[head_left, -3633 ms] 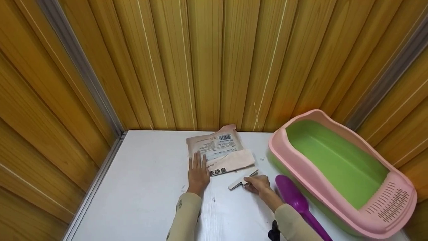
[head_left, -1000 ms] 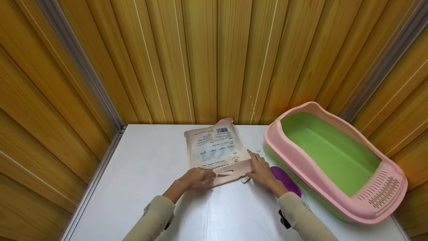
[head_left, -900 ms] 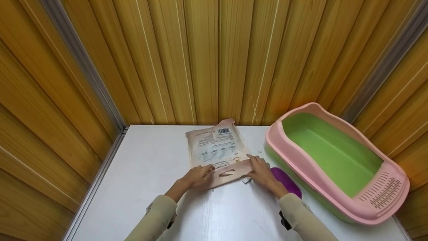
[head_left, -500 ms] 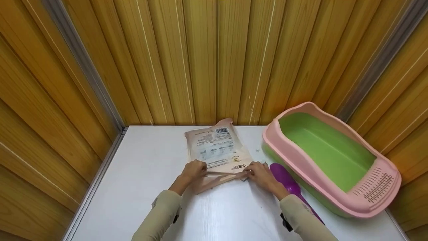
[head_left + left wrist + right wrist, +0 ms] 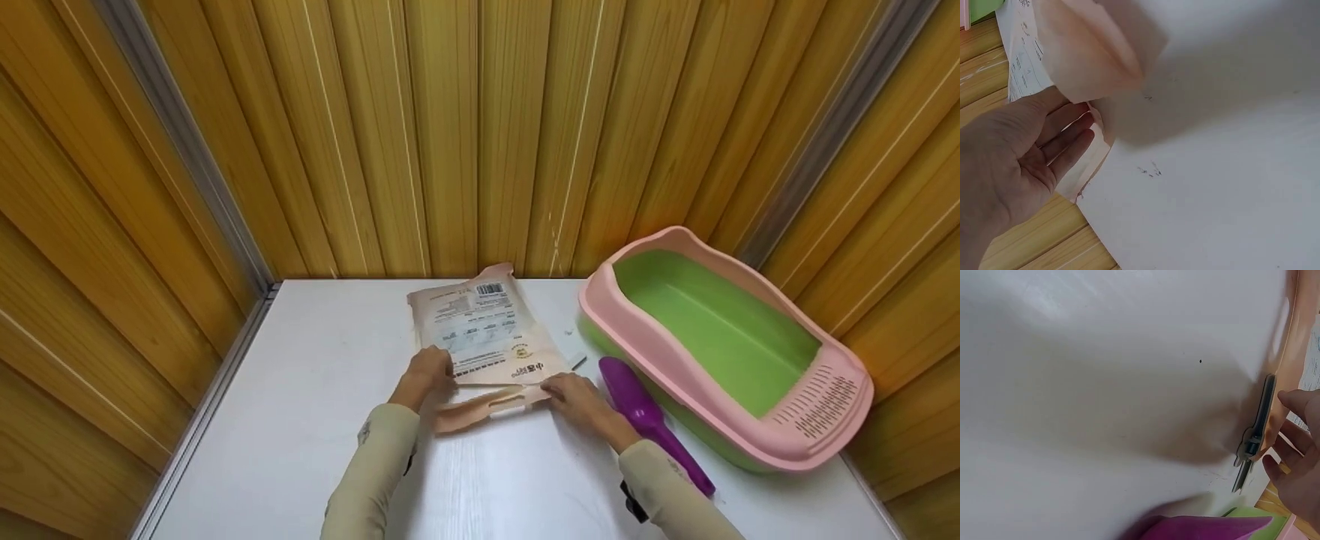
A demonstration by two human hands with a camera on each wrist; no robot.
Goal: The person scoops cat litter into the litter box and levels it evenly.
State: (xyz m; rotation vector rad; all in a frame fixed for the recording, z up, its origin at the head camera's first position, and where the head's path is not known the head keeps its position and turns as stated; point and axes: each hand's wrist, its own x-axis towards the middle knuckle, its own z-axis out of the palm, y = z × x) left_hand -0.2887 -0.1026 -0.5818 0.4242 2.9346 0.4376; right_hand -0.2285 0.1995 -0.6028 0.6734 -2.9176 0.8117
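The left hand point(image 5: 429, 367), near the centre of the head view, grips the bag point(image 5: 484, 319) at its lower left edge, fingers curled beneath the film in the left wrist view. The right hand point(image 5: 577, 403), right of centre and lower, pinches the bag's lower right corner between thumb and fingers. Between the two hands, a loose pink strip point(image 5: 469, 416) with a slot runs from the right fingertips down to the lower left; whether it is fully parted from the bag cannot be told.

The bag itself lies flat in the middle of the frame, its barcode toward the top and its larger dark lettering toward the bottom. In the right wrist view a slim dark tool point(image 5: 1255, 430) lies just beside the fingers, at the right of the frame.

Farther out, a purple scoop point(image 5: 641, 412) rests right of the right hand, handle toward the lower right. Beyond it, a pink-rimmed green tub point(image 5: 626, 330) fills the right side. All stand on a white table point(image 5: 322, 397), with wood-patterned walls point(image 5: 442, 142) across the top.
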